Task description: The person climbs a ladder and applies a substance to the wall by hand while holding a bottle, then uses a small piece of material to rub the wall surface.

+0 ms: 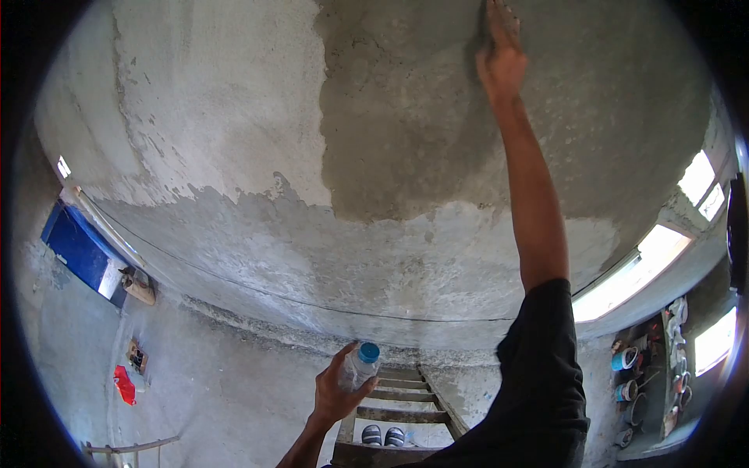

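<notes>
My left hand (337,394) is closed around a clear plastic bottle (357,374) with a blue cap, upright above the ladder (402,416). My right arm reaches far up, and my right hand (503,66) lies against the dark, damp-looking part of the wall (406,109). Its fingers stretch upward and look coated with grey-brown material at the tips. I cannot make out whether anything thin lies between them and the wall. Paler, drier-looking wall surface (226,101) borders the dark patch on the left and below.
Below me on the ladder is a pair of striped slippers (383,435). A cable (312,308) runs along the lower wall. To the left are a blue door (78,246) and a red item (125,385). Buckets (624,359) and other items stand at the right, under window openings (632,273).
</notes>
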{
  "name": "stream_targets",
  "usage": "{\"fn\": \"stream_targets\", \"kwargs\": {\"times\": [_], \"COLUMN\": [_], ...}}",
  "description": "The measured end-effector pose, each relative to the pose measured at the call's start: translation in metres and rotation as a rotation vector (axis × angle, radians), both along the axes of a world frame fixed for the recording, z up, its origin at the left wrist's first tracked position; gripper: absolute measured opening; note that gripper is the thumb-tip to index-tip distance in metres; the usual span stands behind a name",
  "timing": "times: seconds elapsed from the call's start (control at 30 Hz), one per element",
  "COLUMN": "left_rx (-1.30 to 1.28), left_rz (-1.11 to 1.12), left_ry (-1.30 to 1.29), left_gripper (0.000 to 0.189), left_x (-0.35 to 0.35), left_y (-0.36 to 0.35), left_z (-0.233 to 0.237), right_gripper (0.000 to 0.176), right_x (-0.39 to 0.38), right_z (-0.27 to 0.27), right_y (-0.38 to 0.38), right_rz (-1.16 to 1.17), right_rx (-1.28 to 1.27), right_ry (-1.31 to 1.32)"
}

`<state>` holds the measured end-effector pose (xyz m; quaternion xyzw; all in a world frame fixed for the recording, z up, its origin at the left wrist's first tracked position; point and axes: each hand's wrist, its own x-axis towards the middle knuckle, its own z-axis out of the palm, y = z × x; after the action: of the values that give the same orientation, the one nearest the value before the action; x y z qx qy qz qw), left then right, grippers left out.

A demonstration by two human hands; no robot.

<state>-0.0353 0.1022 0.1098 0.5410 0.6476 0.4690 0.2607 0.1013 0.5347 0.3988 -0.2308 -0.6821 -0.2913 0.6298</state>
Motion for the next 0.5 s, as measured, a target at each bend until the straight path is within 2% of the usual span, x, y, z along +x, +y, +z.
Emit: {"fn": "stream_targets", "kwargs": {"times": [0.03, 0.1, 0.17, 0.23, 0.27, 0.33, 0.4, 0.47, 0.5], "left_rx": [-0.002, -0.010, 0.009, 0.035, 0.040, 0.049, 0.035, 0.017, 0.000], "left_rz": [0.002, 0.001, -0.005, -0.020, -0.022, -0.020, 0.006, 0.015, 0.024], "left_ry": [0.003, -0.028, -0.038, -0.032, -0.035, -0.041, 0.022, 0.018, 0.012], "left_gripper": [0.071, 0.071, 0.071, 0.071, 0.070, 0.070, 0.070, 0.070, 0.070], "left_x": [0.000, 0.003, 0.006, 0.004, 0.003, 0.001, -0.003, -0.005, -0.006], "left_y": [0.001, 0.004, 0.005, 0.005, 0.004, 0.000, -0.004, -0.007, -0.008], "left_z": [0.001, 0.002, 0.002, 0.002, 0.000, -0.001, 0.001, 0.000, -0.001], "right_gripper": [0.073, 0.073, 0.076, 0.078, 0.078, 0.076, 0.072, 0.072, 0.072], "right_x": [-0.005, -0.035, -0.060, -0.059, -0.054, -0.032, -0.003, 0.021, 0.020], "right_z": [-0.001, -0.038, -0.098, -0.127, -0.122, -0.101, -0.050, -0.005, -0.001], "right_y": [0.004, -0.004, -0.011, -0.030, -0.029, -0.024, -0.014, -0.003, 0.005], "right_rz": [-0.060, -0.056, -0.043, 0.091, 0.087, -0.015, 0.107, 0.058, 0.056], "right_rx": [-0.016, 0.014, -0.215, -0.233, -0.226, -0.096, -0.081, 0.119, 0.119], "right_ry": [0.072, -0.163, -0.561, -0.914, -0.914, -0.729, -0.328, -0.040, -0.036]}}
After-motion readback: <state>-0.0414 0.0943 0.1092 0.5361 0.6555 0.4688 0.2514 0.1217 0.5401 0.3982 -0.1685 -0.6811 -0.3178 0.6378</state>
